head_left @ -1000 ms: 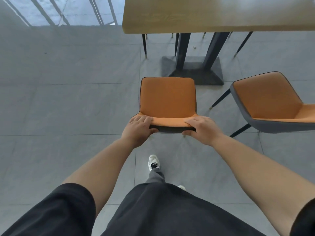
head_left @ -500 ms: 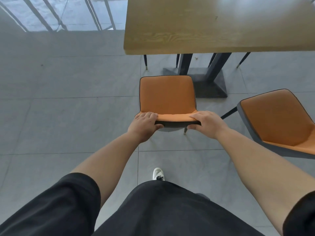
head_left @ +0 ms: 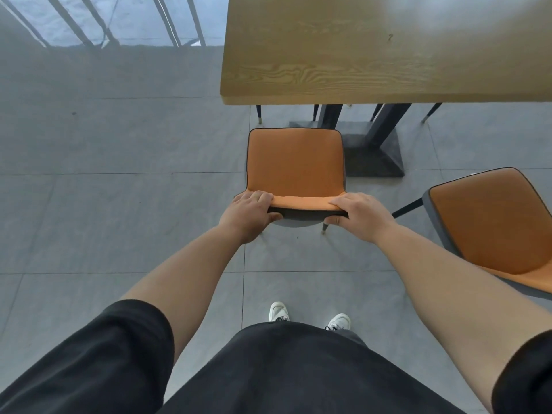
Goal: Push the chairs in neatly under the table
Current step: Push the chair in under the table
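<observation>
An orange chair with a grey shell stands in front of me, its seat facing the wooden table. My left hand grips the left end of its backrest top. My right hand grips the right end. The seat's front edge lies a little short of the table's near edge, close to the table's left corner. A second orange chair stands to the right, turned at an angle and away from the table.
The table's dark pedestal base sits on the grey tiled floor just right of the held chair's seat. Thin dark legs of other chairs show under the table's far side. A railing runs along the top left. My white shoes stand behind the chair.
I have stepped forward and the held chair has slid toward the table, its seat now near the table's edge. Both hands keep their grip on the backrest.
</observation>
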